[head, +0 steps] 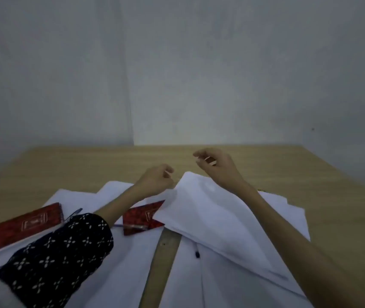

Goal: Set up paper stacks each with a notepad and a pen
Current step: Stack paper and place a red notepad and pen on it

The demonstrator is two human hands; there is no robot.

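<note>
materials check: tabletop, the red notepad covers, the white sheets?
Tabletop: looks like wood or wood-look laminate, matte tan with faint grain; can't tell which.
Left notepad and middle notepad: likely printed card covers, red pattern, slight sheen; the left one shows a spiral binding.
White sheets: thin plain paper, matte, lifting and curving loosely.

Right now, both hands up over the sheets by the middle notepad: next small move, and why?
Probably bring the left hand down to pinch the raised edge of the loose sheets and draw them right. They drape over the middle red notepad, hiding its corner, and lie askew. Both hands look empty with loosely curled fingers, the right hand hovering higher. Blur makes this uncertain.
</note>
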